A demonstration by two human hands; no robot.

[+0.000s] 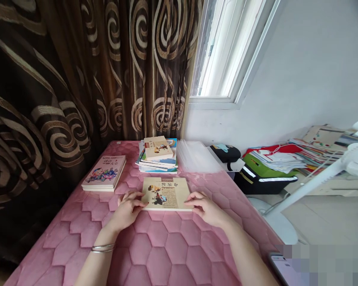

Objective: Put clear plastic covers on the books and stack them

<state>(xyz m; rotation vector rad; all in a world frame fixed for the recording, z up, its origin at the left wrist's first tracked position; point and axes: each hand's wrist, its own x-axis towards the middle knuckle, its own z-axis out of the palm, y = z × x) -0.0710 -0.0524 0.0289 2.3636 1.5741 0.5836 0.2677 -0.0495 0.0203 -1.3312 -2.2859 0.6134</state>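
Note:
A beige paperback book with a cartoon cover lies flat on the pink quilted table cover. My left hand rests at the book's left edge, fingertips touching it, fingers slightly curled and apart. My right hand touches the book's lower right corner in the same way. A silver bangle circles my left wrist. Neither hand lifts the book.
A pink book pile lies at the left. A taller stack of books stands behind, with clear plastic sleeves beside it. A brown curtain hangs at left; a window, black-green bag, papers and white fan are at right. A phone lies bottom right.

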